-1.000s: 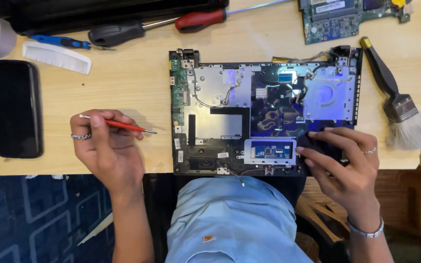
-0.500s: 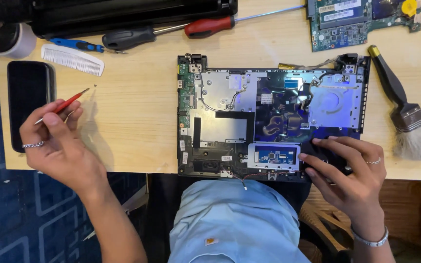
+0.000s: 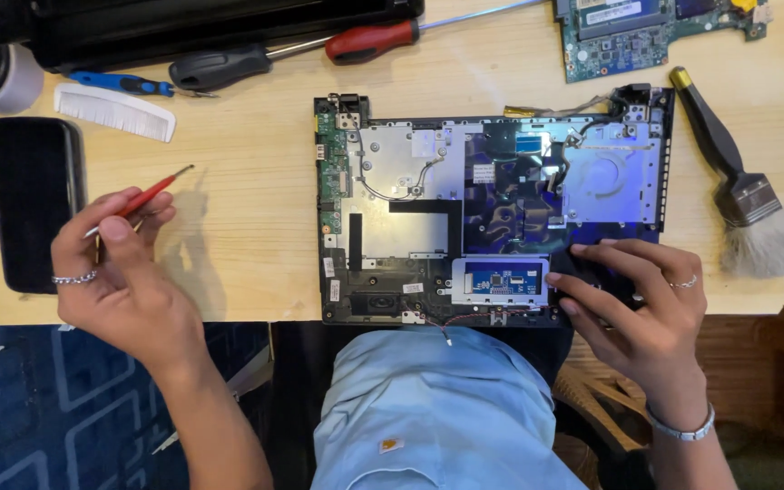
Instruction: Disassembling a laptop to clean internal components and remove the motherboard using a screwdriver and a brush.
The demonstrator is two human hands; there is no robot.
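Observation:
An opened laptop base with bare metal plates and circuit parts lies on the wooden table. My left hand holds a small red-handled screwdriver above the table's left part, well apart from the laptop and close to a black phone. My right hand rests on the laptop's lower right corner, fingers pressed on a black part beside the blue touchpad board.
A white comb, a blue tool, a black-handled screwdriver and a red-handled screwdriver lie at the back. A green circuit board is at the top right, a dusting brush at the right.
My left hand has swung the small screwdriver away from the laptop's left edge to the table's left side near the phone. My right hand stays on the lower right corner.

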